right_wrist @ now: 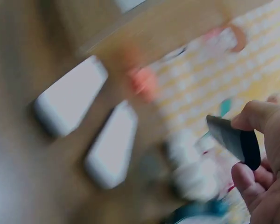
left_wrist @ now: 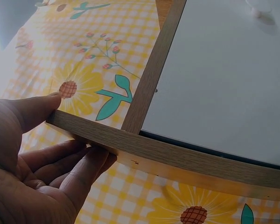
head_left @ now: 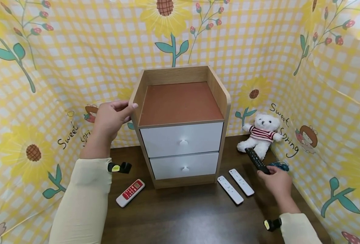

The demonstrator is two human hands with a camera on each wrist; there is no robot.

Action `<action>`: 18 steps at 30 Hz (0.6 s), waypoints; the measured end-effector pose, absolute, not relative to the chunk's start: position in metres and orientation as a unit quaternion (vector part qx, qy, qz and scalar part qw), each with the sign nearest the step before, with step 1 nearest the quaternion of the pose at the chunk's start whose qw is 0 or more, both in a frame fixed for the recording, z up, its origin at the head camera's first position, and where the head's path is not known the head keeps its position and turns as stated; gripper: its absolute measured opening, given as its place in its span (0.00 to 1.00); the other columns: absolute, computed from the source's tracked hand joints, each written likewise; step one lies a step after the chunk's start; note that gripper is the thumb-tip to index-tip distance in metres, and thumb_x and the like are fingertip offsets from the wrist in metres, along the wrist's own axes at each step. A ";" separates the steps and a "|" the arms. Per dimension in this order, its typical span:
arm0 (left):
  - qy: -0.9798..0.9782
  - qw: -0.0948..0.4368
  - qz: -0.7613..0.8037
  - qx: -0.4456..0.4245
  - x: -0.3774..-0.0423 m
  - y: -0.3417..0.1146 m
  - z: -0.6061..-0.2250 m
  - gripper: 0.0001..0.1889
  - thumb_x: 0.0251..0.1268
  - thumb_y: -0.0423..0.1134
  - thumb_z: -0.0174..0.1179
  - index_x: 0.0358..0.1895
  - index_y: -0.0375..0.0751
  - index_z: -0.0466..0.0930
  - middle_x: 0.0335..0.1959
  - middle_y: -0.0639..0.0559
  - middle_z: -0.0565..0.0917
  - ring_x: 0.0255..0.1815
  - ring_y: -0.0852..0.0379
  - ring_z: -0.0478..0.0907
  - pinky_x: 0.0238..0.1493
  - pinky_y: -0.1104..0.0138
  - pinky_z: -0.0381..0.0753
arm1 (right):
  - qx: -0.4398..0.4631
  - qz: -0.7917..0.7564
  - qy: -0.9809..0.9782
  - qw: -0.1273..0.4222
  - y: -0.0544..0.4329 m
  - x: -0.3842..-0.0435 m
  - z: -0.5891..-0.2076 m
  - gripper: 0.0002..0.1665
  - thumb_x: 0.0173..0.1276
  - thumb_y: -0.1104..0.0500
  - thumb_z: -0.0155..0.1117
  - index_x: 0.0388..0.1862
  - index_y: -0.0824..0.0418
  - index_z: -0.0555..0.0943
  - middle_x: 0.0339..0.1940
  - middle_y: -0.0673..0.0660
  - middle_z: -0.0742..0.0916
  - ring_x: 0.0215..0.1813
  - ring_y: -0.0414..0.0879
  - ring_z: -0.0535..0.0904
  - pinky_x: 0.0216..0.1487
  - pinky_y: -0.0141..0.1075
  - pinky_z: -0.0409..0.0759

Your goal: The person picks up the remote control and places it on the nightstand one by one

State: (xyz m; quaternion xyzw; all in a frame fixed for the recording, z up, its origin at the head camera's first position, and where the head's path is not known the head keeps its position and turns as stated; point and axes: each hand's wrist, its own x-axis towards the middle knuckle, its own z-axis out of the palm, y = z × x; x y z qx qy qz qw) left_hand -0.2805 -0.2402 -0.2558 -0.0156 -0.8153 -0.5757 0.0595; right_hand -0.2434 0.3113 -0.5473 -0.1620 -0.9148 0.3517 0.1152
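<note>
One black remote (head_left: 254,158) sits gripped in the right hand (head_left: 277,183). The left hand (head_left: 112,118) pinches the cabinet side panel (head_left: 140,94).

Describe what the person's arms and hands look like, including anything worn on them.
The left hand and right hand are ungloved. The left sleeve and right sleeve are plain, pale cream. A black left wrist camera and a black right wrist camera sit where the sleeves end, each marked in yellow.

A drawer cabinet (head_left: 180,132) stands far centre on a table (head_left: 180,217); one remote (head_left: 130,193) lies left, two remotes (head_left: 230,190) right; a teddy bear (head_left: 261,134) sits far right, behind a held remote (head_left: 256,161).
</note>
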 end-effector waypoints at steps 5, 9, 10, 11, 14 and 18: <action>-0.818 0.061 -0.572 -0.011 -0.278 -0.241 -0.254 0.34 0.80 0.54 0.66 0.79 0.36 0.75 0.81 0.39 0.73 0.77 0.46 0.77 0.77 0.55 0.81 | -0.146 0.339 -0.916 0.157 0.299 -0.253 -0.480 0.37 0.69 0.39 0.75 0.62 0.69 0.88 0.54 0.68 0.93 0.52 0.64 0.88 0.49 0.50 0.83; -0.820 0.062 -0.569 -0.009 -0.278 -0.241 -0.254 0.35 0.80 0.55 0.66 0.79 0.37 0.76 0.81 0.40 0.73 0.77 0.46 0.76 0.76 0.55 0.81 | -0.130 0.334 -0.915 0.184 0.288 -0.259 -0.428 0.36 0.69 0.39 0.74 0.61 0.67 0.89 0.54 0.69 0.93 0.54 0.66 0.88 0.52 0.52 0.83; -0.821 0.063 -0.568 -0.009 -0.278 -0.240 -0.254 0.35 0.80 0.55 0.66 0.79 0.37 0.76 0.81 0.40 0.73 0.77 0.46 0.76 0.76 0.55 0.81 | -0.126 0.337 -0.915 0.184 0.285 -0.260 -0.416 0.37 0.70 0.38 0.74 0.63 0.66 0.88 0.55 0.69 0.92 0.55 0.65 0.88 0.51 0.51 0.83; -0.822 0.063 -0.566 -0.008 -0.278 -0.240 -0.254 0.35 0.80 0.56 0.66 0.79 0.37 0.75 0.81 0.40 0.73 0.77 0.46 0.76 0.76 0.55 0.81 | -0.123 0.343 -0.913 0.185 0.282 -0.261 -0.404 0.37 0.70 0.38 0.74 0.63 0.66 0.88 0.56 0.69 0.92 0.55 0.65 0.87 0.51 0.50 0.82; -0.825 0.063 -0.562 -0.006 -0.278 -0.239 -0.254 0.35 0.80 0.56 0.65 0.80 0.38 0.75 0.81 0.41 0.73 0.78 0.45 0.76 0.76 0.56 0.81 | -0.118 0.353 -0.910 0.183 0.273 -0.265 -0.370 0.39 0.71 0.36 0.74 0.66 0.64 0.87 0.59 0.68 0.92 0.58 0.64 0.87 0.48 0.46 0.81; -0.831 0.064 -0.553 -0.005 -0.277 -0.238 -0.255 0.36 0.80 0.57 0.65 0.80 0.39 0.75 0.81 0.41 0.74 0.77 0.45 0.78 0.75 0.55 0.82 | -0.115 0.356 -0.910 0.180 0.259 -0.270 -0.332 0.38 0.70 0.34 0.73 0.66 0.60 0.88 0.60 0.66 0.92 0.58 0.61 0.86 0.47 0.41 0.79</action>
